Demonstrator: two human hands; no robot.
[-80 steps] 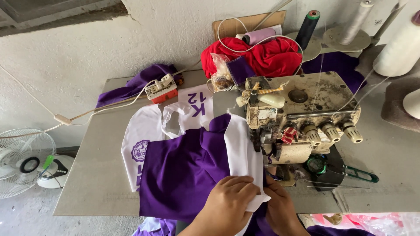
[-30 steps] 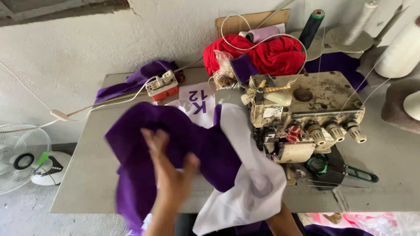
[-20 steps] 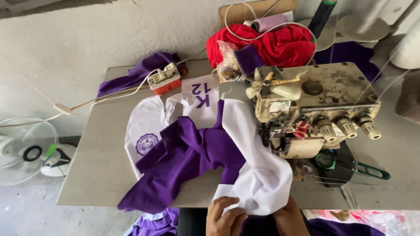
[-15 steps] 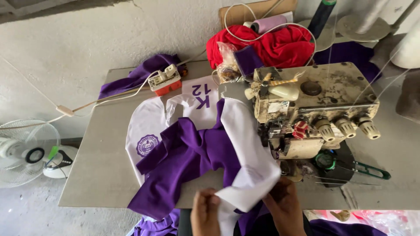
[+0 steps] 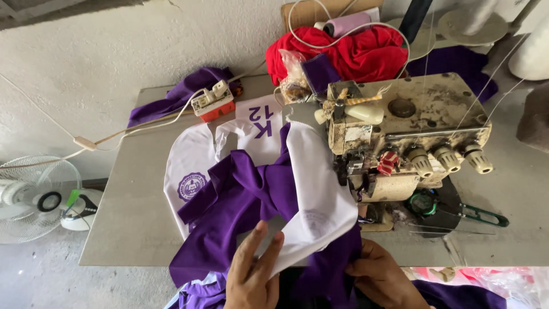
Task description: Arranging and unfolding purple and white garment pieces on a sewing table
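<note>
A purple and white garment [image 5: 274, 206] lies bunched at the near edge of the grey counter [image 5: 131, 217], its purple folds spilling over the front edge and its white panel running up toward the sewing machine [image 5: 400, 137]. The left hand [image 5: 251, 274] is at the bottom of the view with fingers extended and slightly spread, resting flat against the underside of the white panel where it meets the purple cloth; it is open rather than clenched. The right hand [image 5: 383, 277] is curled around the purple fabric just right of the white panel, pinching a fold of it at the counter's edge. Behind the bunched piece, a flat white shirt piece [image 5: 191, 171] with a round purple emblem lies on the counter, and beside it a white panel with purple characters [image 5: 260, 120]. The cream, worn sewing machine stands just right of the garment, with three knobs along its front and thin threads rising from it. A pair of green-handled thread snips [image 5: 480, 214] lies on the counter to the machine's right. Farther back, a white and orange power strip [image 5: 213, 104] sits on the counter with a white cable trailing left, next to a heap of purple cloth [image 5: 183, 97]. A pile of red fabric [image 5: 349, 54] lies behind the machine. On the floor at left stands a white fan [image 5: 34, 197].
</note>
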